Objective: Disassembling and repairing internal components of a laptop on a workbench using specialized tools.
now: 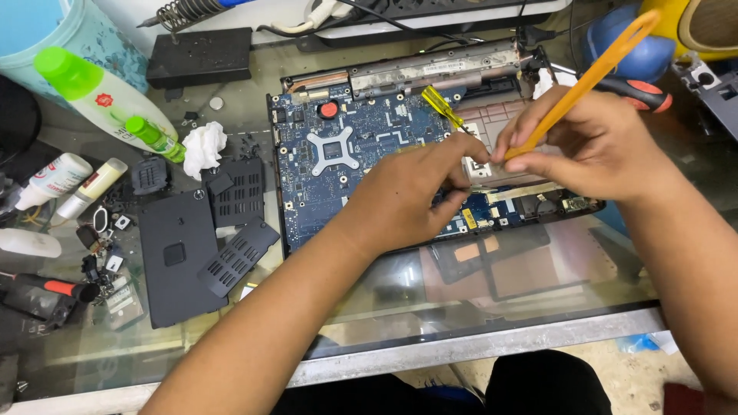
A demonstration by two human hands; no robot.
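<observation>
Hands, two of them, meet over one opened laptop (430,138) lying on a glass table (384,300). The left hand (407,196) rests on the blue board (346,146), its thumb and forefinger pinched nearly shut near the board's right edge; whether they grip anything cannot be told. The right hand (592,142) is closed around one flat orange pry tool (592,77), held like a pen, its tip down at the laptop just beside the left fingertips. One yellow-handled screwdriver (442,106) lies on the laptop behind the hands. The two hands hide much of the laptop's right half. Left of the laptop lie three black plastic covers: one large and smooth (173,257), two smaller with vent slots (238,192) (238,257). A crumpled white tissue (204,146) sits above them. Further left stand two green-capped bottles, one large (100,96) and one small (154,138), and two small white tubes (54,177) (92,184), among scattered small black parts. A red-and-black tool (46,286) lies at the left edge, and another (642,94) behind the right hand.
</observation>
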